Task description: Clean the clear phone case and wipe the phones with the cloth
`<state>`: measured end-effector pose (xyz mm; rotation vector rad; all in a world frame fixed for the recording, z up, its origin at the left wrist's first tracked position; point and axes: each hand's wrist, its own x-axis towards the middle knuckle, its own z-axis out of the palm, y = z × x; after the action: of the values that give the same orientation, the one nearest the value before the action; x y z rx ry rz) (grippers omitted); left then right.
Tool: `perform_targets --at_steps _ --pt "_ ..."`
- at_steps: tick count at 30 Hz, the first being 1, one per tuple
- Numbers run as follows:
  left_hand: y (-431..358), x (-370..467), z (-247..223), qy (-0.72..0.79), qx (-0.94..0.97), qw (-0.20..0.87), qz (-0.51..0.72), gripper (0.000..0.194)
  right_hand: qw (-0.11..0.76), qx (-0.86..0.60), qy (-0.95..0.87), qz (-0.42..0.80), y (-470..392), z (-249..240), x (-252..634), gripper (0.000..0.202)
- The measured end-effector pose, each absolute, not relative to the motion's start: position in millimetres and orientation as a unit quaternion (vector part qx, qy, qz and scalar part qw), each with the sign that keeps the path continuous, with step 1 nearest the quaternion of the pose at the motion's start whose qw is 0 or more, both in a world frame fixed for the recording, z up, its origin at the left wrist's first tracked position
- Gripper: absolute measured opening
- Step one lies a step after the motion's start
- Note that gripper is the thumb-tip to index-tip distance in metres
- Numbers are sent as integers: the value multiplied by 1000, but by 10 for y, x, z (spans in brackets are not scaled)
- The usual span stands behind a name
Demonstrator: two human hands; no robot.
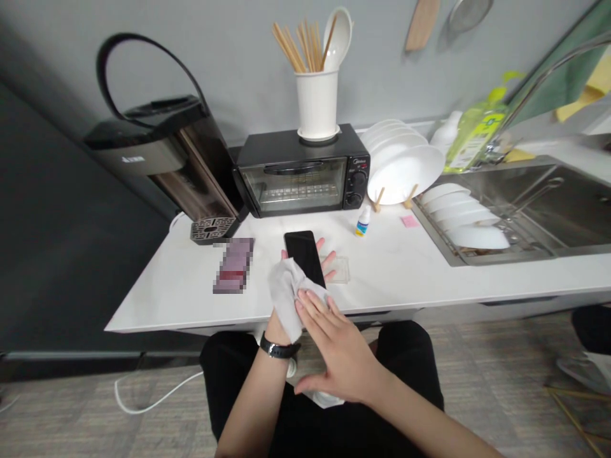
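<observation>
A black smartphone (305, 256) lies across my left hand (328, 261), which supports it from below. The fingertips show past the phone's right edge, and the palm is hidden. A pale grey cloth (289, 289) covers the phone's lower end and hangs over my left wrist, above a black wristband. Flat on the cloth rests my right hand (337, 343), its fingers stretched out and thumb apart. Behind my left fingers, a clear case-like item (341, 270) is on the white counter. A small white bottle (363, 221) with a blue and yellow label stands farther back.
On the counter (157, 299), a pixelated purple item (233, 265) lies left. Behind stand a water dispenser (167, 152), a toaster oven (300, 175) with a utensil holder (317, 102), and racked plates (405, 172). A pink slip (409, 221) lies near the sink (525, 257).
</observation>
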<state>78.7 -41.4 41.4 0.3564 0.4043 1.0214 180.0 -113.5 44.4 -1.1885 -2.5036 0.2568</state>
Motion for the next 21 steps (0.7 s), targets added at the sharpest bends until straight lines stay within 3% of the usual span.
perform_targets --at_steps 5,11,16,21 --pt "-507 921 361 224 229 802 504 35 195 -492 -846 57 -965 465 1875 75" --pt "-611 853 443 378 407 704 442 50 205 -480 -851 60 -941 462 1827 78" --pt "-581 855 414 286 311 756 499 35 194 -471 -858 66 -1023 414 1898 78" --pt "-609 1077 309 282 306 742 525 49 219 -510 -831 41 -862 494 1845 79"
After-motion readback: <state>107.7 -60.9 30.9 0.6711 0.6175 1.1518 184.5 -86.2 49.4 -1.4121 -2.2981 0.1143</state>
